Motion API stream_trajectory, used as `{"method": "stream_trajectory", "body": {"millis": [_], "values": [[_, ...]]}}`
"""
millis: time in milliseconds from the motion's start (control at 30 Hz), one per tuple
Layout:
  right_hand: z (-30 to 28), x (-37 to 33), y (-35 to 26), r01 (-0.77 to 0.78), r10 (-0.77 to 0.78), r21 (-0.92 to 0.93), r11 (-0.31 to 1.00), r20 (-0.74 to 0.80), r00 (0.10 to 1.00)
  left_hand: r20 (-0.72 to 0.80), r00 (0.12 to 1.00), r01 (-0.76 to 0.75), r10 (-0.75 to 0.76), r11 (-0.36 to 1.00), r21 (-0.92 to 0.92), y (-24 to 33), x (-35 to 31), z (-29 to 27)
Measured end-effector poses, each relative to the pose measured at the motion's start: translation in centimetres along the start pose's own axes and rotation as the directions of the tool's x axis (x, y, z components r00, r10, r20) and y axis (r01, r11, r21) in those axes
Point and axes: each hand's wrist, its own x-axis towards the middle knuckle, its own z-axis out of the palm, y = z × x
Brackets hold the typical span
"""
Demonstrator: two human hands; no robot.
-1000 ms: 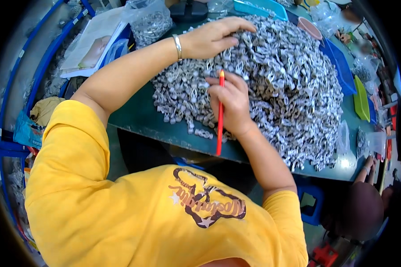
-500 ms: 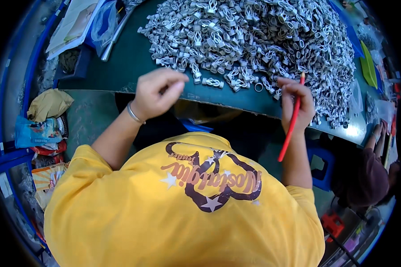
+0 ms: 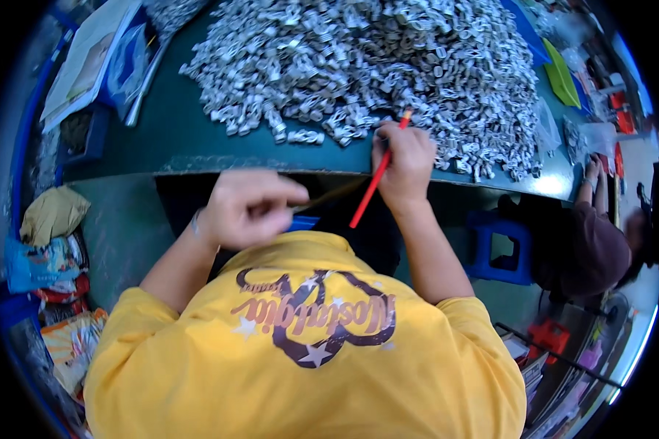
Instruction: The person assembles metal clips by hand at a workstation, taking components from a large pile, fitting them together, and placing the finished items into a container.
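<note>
My right hand [image 3: 408, 162] is closed around a slim red pencil-like stick [image 3: 371, 187], tilted with its pale tip up toward the pile. It is at the table's near edge, beside a large heap of small silvery-grey metal parts [image 3: 307, 58], each with a ribbed ring and looped arms. A few parts, such as one grey looped part [image 3: 305, 137], lie at the heap's front border. My left hand [image 3: 249, 208] hovers in front of the table edge, above my lap, with fingers curled. Motion blurs its fingertips; whether anything is between them cannot be made out.
The dark green table [image 3: 132, 155] ends just beyond my hands. Papers [image 3: 88, 58] and a dark blue bin [image 3: 84, 132] are at its left. A green tray [image 3: 561, 73] lies far right. At right are a blue stool [image 3: 499, 249] and another person's dark sleeve [image 3: 597, 256].
My left hand has come back from the parts toward my body, below the table edge. My right hand, still gripping the red stick, has shifted left in the picture. The whole view has shifted somewhat.
</note>
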Motion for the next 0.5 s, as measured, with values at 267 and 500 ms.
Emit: {"method": "stream_trajectory", "body": {"millis": [267, 500], "values": [[0.0, -0.9, 0.1, 0.029, -0.013, 0.107, 0.994, -0.155, 0.988, -0.104, 0.694, -0.536, 0.713, 0.414, -0.736, 7.1, 6.8, -0.8], [-5.2, -3.7, 2.3, -0.094, 0.070, -0.089, 0.992, -0.240, 0.968, -0.354, 0.688, -0.619, 0.633, 0.258, -0.742, 6.5, 5.7, 1.0]]}}
